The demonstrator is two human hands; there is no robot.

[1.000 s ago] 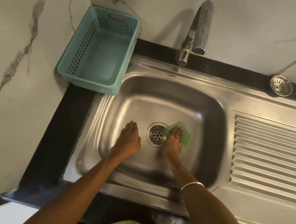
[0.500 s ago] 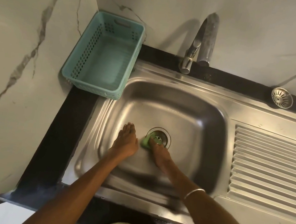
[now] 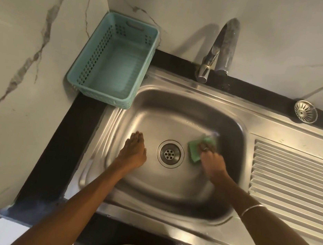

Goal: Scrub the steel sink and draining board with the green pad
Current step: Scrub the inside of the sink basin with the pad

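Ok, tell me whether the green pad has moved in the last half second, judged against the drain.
Yes. The green pad, under the right hand, went from the drain's left edge across to its right side, towards the draining board.

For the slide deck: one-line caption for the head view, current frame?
Right hand presses green pad on steel sink floor beside drain; left hand rests flat opposite.

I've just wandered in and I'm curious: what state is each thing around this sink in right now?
Green pad: pressed on the basin floor, right of the drain.
Right hand: on the pad, blurred.
Left hand: flat on the basin floor.
Drain: uncovered.
Strainer: out, on the back ledge.
Tap: no water visible.
Basket: empty.
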